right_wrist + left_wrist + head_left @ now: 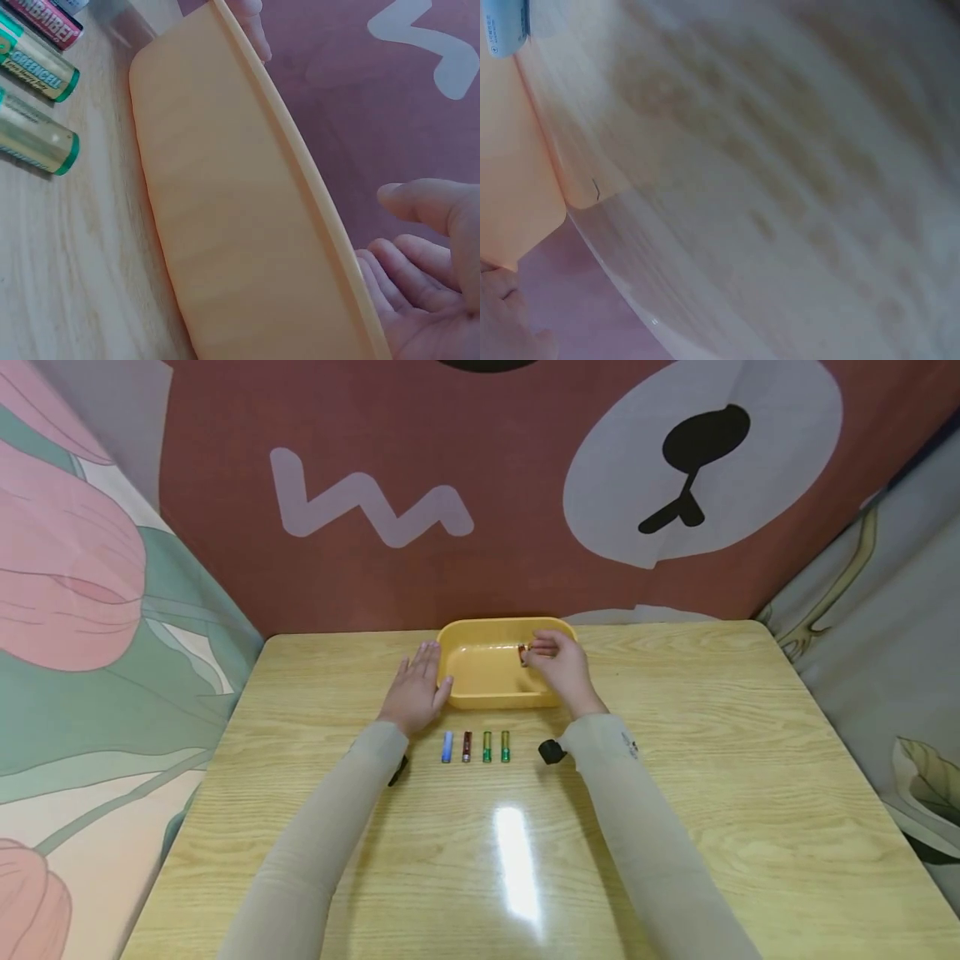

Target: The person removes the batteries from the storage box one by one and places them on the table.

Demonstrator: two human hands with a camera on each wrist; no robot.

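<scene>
A shallow yellow tray [495,701] stands at the back of the wooden table. My left hand [415,691] lies along its left side, fingers straight and touching the rim. Over the right part of the tray reaches my right hand [564,665], thumb and fingers apart in the right wrist view. A small red battery [522,654] shows inside the tray, right at those fingertips. In front of the tray is a row of upright-lying batteries: a blue battery [447,747], a dark red battery [467,747], a green-and-gold battery [487,747] and another green-and-gold battery [506,747].
The wooden table [675,760] ends at a brown patterned cloth [420,577] right behind the tray. Printed curtains hang at both sides. A bright light reflection [517,864] lies on the tabletop between the forearms.
</scene>
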